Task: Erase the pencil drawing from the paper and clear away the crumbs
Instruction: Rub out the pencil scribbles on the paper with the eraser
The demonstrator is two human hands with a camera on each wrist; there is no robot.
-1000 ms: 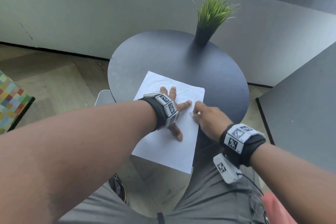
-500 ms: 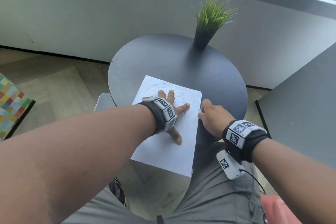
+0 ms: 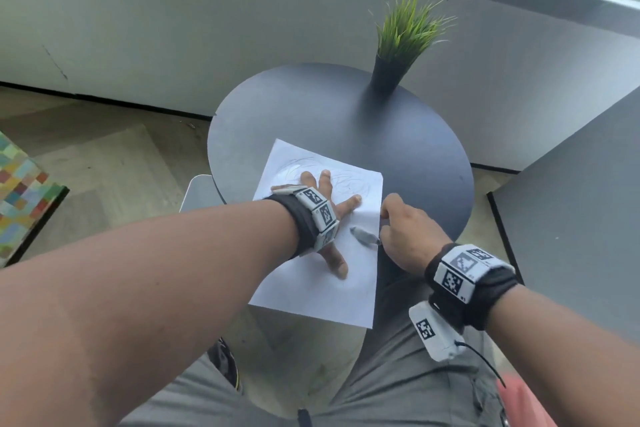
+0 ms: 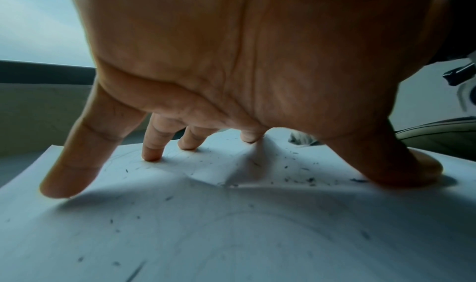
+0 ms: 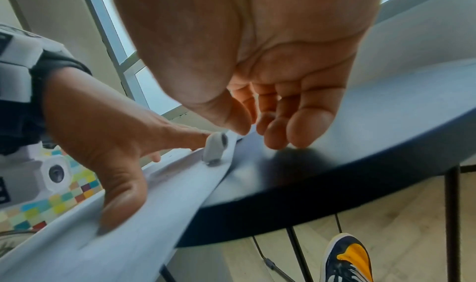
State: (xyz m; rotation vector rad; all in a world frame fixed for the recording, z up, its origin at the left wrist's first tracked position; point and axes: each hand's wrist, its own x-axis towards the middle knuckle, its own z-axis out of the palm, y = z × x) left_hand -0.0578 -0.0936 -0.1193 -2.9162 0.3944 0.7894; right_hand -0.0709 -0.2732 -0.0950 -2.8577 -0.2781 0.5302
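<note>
A white paper [image 3: 311,295] with a faint pencil scribble [image 3: 349,180] lies on the round dark table [image 3: 346,114], its near end hanging over the edge. My left hand [image 3: 337,218] presses it down with spread fingers [image 4: 152,154], and the sheet buckles slightly between them. Dark eraser crumbs [image 4: 296,178] dot the paper [image 4: 231,235]. A small grey eraser [image 3: 363,236] lies loose by the paper's right edge. My right hand [image 3: 405,229] hovers just right of the eraser [image 5: 215,150], its fingers [image 5: 273,131] loosely curled and holding nothing.
A potted grass plant [image 3: 398,45] stands at the table's far side. A second grey tabletop [image 3: 571,201] is close on the right. A white seat [image 3: 199,194] and a colourful cushion [image 3: 20,198] are on the left. My knees are under the table.
My right hand slid right, off the paper's edge, and let go of the eraser, which now lies on the sheet. The left hand still presses the paper.
</note>
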